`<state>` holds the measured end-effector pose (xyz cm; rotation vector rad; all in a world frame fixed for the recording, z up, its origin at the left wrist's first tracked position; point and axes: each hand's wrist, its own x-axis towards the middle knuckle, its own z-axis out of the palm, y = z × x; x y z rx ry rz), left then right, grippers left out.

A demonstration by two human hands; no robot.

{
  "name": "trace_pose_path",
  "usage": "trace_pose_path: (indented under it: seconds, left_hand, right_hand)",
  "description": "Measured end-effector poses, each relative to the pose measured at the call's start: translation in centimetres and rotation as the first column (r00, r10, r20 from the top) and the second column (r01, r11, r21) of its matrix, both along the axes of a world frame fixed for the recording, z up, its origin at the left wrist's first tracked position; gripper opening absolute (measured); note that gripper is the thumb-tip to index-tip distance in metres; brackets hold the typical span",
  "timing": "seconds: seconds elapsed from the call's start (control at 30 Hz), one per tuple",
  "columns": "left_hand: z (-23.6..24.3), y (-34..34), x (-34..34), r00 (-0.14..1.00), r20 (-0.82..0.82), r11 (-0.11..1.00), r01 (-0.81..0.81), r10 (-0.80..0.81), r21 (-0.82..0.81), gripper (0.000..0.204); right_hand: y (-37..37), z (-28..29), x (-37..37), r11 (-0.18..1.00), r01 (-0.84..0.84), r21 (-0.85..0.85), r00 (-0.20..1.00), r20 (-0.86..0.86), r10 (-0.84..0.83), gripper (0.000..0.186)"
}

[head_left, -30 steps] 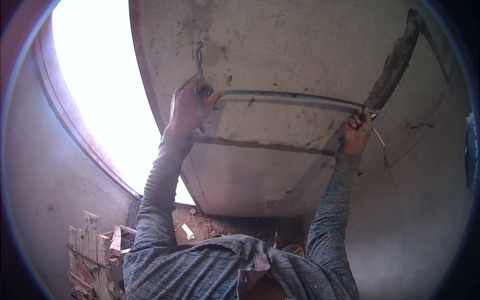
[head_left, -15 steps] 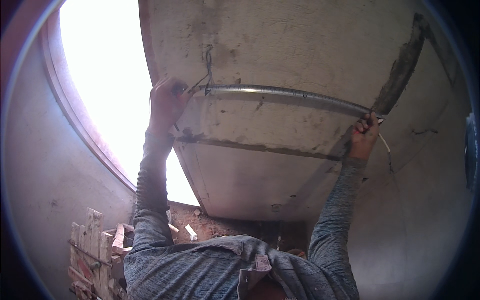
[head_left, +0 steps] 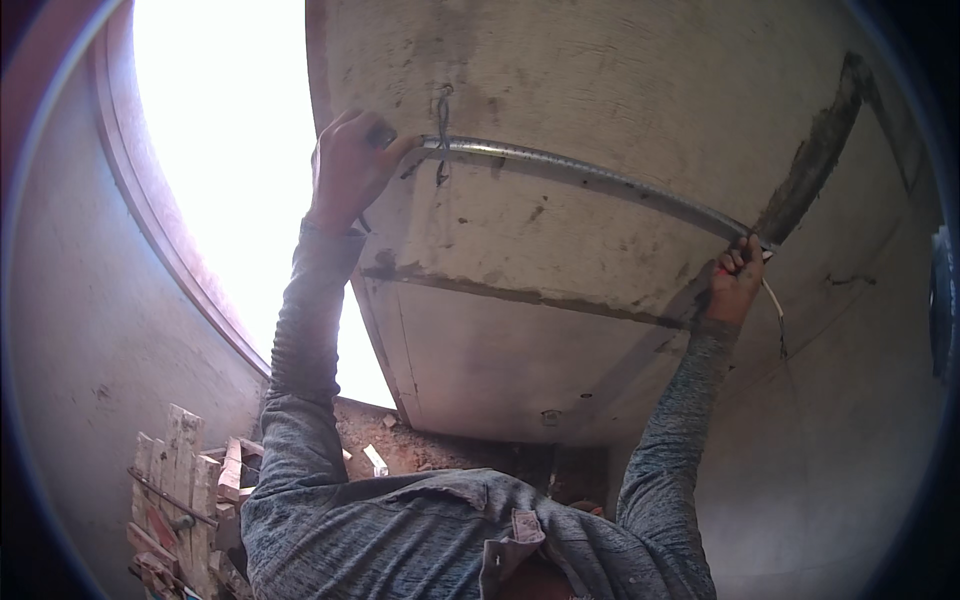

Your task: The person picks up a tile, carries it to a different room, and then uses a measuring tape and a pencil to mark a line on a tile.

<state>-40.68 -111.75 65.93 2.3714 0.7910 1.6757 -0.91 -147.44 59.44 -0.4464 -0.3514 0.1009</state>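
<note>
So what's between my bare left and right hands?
Head view: a long, narrow, silvery metal-looking strip spans left hand to right hand; thin dark wires show above and below its left end.

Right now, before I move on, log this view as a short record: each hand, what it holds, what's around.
Left hand: fingers at the left end of a long grey strip
Right hand: fingers at the strip's right end; a bit of red shows there, too small to identify
Strip: spans between the hands along a pale surface, looks curved in this fisheye view
Near left hand: dark wire
Near right hand: pale cable, hanging
Upper right: dark rough band
Lower left: wooden planks
</note>
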Motion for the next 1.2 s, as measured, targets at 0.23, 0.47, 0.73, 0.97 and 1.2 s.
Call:
trace_pose_path:
  seconds: [0.23, 0.47, 0.73, 0.97, 1.2]
  left_hand:
    - [1.1, -0.6, -0.2, 0.996, -0.083, 0.994, -0.026, 0.017, -0.106, 0.038]
    - [1.5, -0.6, 0.1, 0.991, -0.127, 0.992, -0.051, 0.036, -0.115, 0.042]
    - [0.8, -0.1, 0.3, 0.997, -0.056, 0.998, -0.052, 0.05, -0.029, 0.036]
    - [0.5, 0.3, 0.3, 0.999, -0.013, 0.999, -0.046, 0.046, 0.011, 0.035]
    - [0.8, 0.0, -0.3, 0.998, -0.057, 0.997, -0.016, 0.011, -0.08, 0.036]
  right_hand:
    - [-0.6, -2.1, 2.0, 1.0, 0.016, 0.013, 0.978, 0.206, -0.019, 0.033]
    - [-1.0, -2.4, 3.3, 0.998, 0.059, -0.004, 0.973, 0.225, -0.056, 0.041]
    - [-0.2, -3.1, 1.7, 0.987, 0.145, -0.068, 0.912, 0.397, -0.107, 0.043]
    - [-0.8, -2.7, 3.6, 0.999, 0.033, -0.043, 0.959, 0.282, -0.019, 0.041]
    - [0.3, -0.4, 1.1, 0.997, 0.061, -0.04, 0.995, 0.08, -0.058, 0.014]
